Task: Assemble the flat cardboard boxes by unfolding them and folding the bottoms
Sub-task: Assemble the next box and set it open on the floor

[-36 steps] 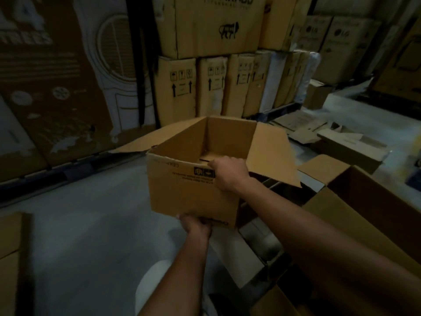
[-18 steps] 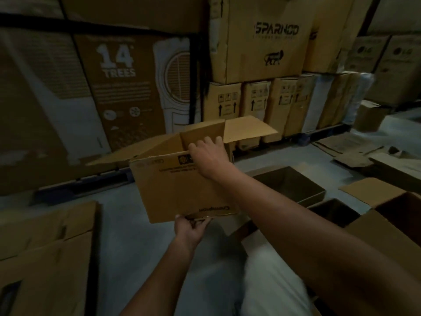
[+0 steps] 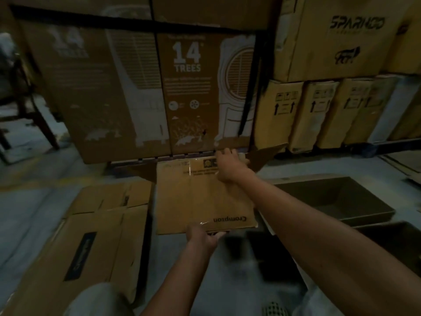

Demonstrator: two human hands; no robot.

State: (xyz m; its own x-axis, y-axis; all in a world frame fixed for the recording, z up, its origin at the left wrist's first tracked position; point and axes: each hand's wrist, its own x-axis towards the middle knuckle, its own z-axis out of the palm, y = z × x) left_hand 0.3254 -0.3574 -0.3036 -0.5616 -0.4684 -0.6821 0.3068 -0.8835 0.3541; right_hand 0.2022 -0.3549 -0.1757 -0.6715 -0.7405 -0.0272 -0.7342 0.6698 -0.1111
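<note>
Hands on one brown corrugated cardboard box (image 3: 200, 197), printed "Crompton" upside down near its lower edge. Box is held in the air above the grey concrete floor (image 3: 34, 215), printed face toward the camera.

Right hand (image 3: 230, 166) is at the top edge: fingers (image 3: 224, 153) curl over the rim and grip it (fingertips hidden behind the edge, so how far they are spread I cannot tell). Just beyond those fingers a brown top flap (image 3: 266, 153) sticks out to the right; another flap (image 3: 139, 171) juts out on the opposite side.

Left hand (image 3: 201, 237) is at the bottom edge: thumb on the printed face, remaining fingers tucked under the box and out of sight, so it pinches the lower edge. Image is blurred just right of this hand.

Left of the left-hand fingers, a stack of flattened brown cardboard boxes (image 3: 98, 236) lies on the floor, close beside the held box. Right of the right forearm sits an opened brown cardboard box (image 3: 337, 199), dark inside.

Beyond the right-hand fingers stands a tall brown carton printed "14 TREES" (image 3: 189, 92) with white graphics. To its right, a row of upright tan cartons with arrow marks (image 3: 316, 112), and above them a large tan carton with a black logo (image 3: 346, 37).
</note>
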